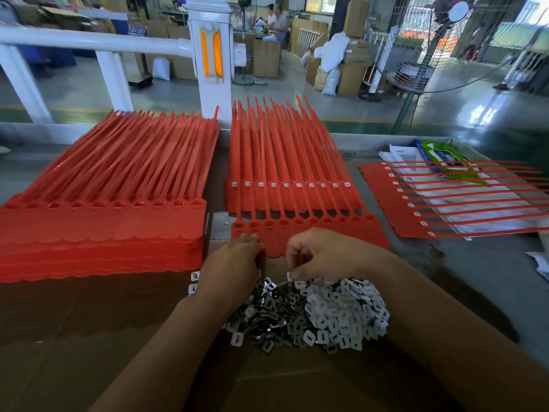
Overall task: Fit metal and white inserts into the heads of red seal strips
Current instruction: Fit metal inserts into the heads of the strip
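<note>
down at the near edge of the counter (463,281), heap of metal and white inserts (309,316); right hand (323,254) curled over it, hold impossible to tell. just beyond, left hand (234,263) fingertips pressing red seal strips (326,233), heads toward the heap.

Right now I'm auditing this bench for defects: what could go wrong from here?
The metal inserts and white inserts share one loose pile, so the right hand may grab a wrong or doubled piece. Most heads on the front strip sheet look empty; one could be skipped.
</note>
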`<state>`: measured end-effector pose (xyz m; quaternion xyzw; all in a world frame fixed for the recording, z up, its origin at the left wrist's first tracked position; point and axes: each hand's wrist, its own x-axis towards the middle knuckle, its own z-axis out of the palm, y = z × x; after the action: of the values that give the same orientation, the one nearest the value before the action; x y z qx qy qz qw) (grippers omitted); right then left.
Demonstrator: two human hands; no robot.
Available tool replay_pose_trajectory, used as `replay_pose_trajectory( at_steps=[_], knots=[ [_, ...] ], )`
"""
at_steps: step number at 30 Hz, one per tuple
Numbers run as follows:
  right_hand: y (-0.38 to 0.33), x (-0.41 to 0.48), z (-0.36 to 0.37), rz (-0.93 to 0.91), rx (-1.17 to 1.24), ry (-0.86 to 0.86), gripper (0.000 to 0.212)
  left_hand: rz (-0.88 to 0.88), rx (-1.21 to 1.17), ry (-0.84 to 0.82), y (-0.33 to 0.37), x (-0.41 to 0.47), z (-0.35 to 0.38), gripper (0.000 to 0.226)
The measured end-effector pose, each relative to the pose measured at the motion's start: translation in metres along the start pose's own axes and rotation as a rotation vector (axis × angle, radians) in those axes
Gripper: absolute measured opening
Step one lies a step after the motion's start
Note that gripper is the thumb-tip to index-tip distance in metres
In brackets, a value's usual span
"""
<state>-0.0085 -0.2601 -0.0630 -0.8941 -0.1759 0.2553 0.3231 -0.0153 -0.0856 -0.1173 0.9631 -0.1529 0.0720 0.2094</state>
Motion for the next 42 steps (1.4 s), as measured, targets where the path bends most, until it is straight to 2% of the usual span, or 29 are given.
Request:
replay_pose_trajectory(
  at_steps=[5,8,18,29,41,42],
  knots=[
    [-0.005,0.004,-0.004,-0.061,0.094,0.107,0.013,0.001,-0.016,0.002,0.001,-0.001,-0.002,0.043],
    [-0.012,0.018,-0.005,-0.039,0.207,0.204,0.012,-0.013,-0.016,-0.009,0.001,-0.001,-0.002,0.04],
    [-0.03,0.089,0.007,-0.04,0.074,0.483,0.008,-0.014,0.008,-0.059,0.001,0.0,-0.004,0.044],
    [-0.029,0.109,0.019,0.064,0.013,0.491,0.011,-0.018,0.05,-0.1,0.001,0.0,-0.005,0.044],
    [-0.032,0.11,0.02,0.083,-0.091,0.49,0.001,-0.015,0.056,-0.089,0.002,0.001,-0.005,0.045],
    [-0.033,0.11,0.02,0.08,-0.104,0.489,0.005,-0.013,0.053,-0.085,0.002,0.001,-0.005,0.045]
  ],
)
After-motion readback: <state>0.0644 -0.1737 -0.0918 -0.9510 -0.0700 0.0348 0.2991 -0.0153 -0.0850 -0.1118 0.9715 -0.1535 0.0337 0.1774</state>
